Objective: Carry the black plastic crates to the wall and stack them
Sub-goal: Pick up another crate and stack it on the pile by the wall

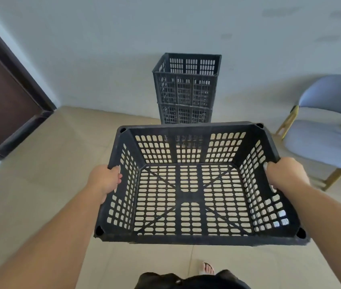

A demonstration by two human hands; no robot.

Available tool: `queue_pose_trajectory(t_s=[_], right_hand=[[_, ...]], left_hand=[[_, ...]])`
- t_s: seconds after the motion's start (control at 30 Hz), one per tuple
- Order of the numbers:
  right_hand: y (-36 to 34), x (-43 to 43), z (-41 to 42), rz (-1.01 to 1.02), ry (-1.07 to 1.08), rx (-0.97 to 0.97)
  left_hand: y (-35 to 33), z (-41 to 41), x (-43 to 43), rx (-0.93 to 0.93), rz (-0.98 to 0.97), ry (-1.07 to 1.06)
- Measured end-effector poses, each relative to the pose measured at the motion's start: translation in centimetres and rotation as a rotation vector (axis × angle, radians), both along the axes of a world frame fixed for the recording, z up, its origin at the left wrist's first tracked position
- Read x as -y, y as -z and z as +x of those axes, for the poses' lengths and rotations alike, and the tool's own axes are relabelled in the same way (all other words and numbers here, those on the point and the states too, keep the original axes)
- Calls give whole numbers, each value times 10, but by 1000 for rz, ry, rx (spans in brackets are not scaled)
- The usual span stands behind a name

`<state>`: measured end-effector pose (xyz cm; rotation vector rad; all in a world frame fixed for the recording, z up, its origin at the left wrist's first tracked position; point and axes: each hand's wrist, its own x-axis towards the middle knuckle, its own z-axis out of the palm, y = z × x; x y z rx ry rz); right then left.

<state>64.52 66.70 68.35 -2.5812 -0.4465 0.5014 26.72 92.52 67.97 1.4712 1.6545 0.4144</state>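
Observation:
I hold an empty black plastic crate [188,239] in the air in front of me, level, its open top facing up. My left hand [106,180] grips the handle slot in its left wall. My right hand [284,174] grips the handle slot in its right wall. Straight ahead, a stack of black crates [186,88] stands on the floor against the pale wall [103,49]. The held crate's far rim hides the bottom of the stack.
A dark brown door [4,105] is at the left. A blue cushioned chair [324,138] with gold legs stands at the right, close to the stack. Beige floor tiles [50,163] lie between me and the wall. My foot [207,268] shows below the crate.

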Motion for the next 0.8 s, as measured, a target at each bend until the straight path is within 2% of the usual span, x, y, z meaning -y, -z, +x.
queue_pose_trajectory(t_s=[0.37,0.6,0.8], right_hand=[[-23,-231,94,-12,-104,143],[-51,-357,130,14,-10,172],[-87,-428,174,44,63,164]], left_hand=[[-9,71,-219,67,-8,-28],[-35,129,-378,103,-42,55],[-82,202,-485,69,48,218]])
